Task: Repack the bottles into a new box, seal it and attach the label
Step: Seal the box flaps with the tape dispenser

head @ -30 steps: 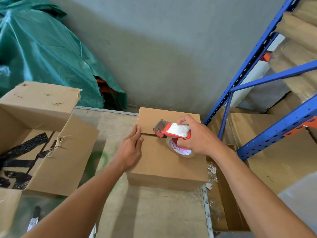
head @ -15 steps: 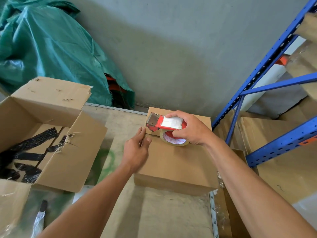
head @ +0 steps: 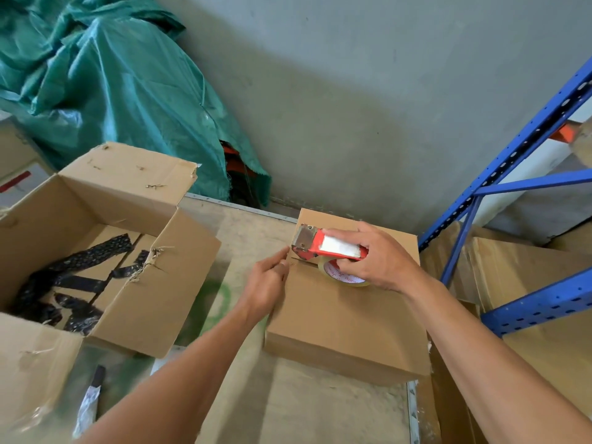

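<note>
Fingers of right hand (head: pixel 381 264) clamp tape dispenser (head: pixel 323 246); left hand (head: pixel 266 288) apparently presses box (head: pixel 346 322) edge.

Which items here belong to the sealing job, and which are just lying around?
In use: closed brown cardboard box; red tape dispenser gripped by right hand; left hand at the box's seam.
Lying about: open worn cardboard box; green tarpaulin; blue metal rack.

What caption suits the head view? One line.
Right hand holds a tape dispenser at the closed box seam; left hand touches the box edge.
</note>
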`<state>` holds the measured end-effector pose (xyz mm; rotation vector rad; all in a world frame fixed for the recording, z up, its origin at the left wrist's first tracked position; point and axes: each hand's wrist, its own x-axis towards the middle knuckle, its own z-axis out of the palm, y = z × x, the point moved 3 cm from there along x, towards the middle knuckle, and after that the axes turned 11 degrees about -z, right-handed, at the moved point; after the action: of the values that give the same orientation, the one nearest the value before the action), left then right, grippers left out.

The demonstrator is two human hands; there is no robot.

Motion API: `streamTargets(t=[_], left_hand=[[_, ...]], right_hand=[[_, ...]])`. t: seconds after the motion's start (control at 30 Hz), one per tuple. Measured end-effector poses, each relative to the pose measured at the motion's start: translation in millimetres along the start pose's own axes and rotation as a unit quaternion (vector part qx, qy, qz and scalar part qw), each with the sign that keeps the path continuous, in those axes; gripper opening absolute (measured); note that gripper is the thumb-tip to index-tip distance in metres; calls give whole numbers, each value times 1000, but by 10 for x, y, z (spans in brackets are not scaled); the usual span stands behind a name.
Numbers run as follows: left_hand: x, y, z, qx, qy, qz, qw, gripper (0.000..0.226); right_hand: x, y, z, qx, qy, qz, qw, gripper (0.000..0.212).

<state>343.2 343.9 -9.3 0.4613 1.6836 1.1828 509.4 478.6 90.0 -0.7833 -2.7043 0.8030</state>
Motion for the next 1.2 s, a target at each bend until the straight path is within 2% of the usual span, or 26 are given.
streamTargets(t=[0.2, 0.33, 0.4, 0.47, 0.6, 1.03, 1.2], left_hand=[[48, 439, -161, -122, 11, -20, 992, 26], [113, 513, -116, -155, -136, -158, 966, 31], [85, 521, -37, -153, -206, -189, 948, 34], [73, 542, 17, -174, -233, -198, 936, 36], [69, 583, 12, -239, -233, -194, 923, 32], [116, 519, -55, -277, -192, -209, 918, 22], [126, 538, -75, -300, -212, -237, 899, 18]], right_hand=[[24, -15, -1, -43, 10, -35, 998, 60], [-54, 18, -10, -23, 37, -70, 997, 58], [-73, 33, -16, -16, 46, -73, 996, 58], [-68, 65, -22, -19, 48, -73, 996, 59], [-65, 102, -39, -11, 51, -83, 995, 62], [4, 60, -84, -15, 33, -90, 995, 60], [-3, 19, -172, 5, 27, -101, 995, 62]])
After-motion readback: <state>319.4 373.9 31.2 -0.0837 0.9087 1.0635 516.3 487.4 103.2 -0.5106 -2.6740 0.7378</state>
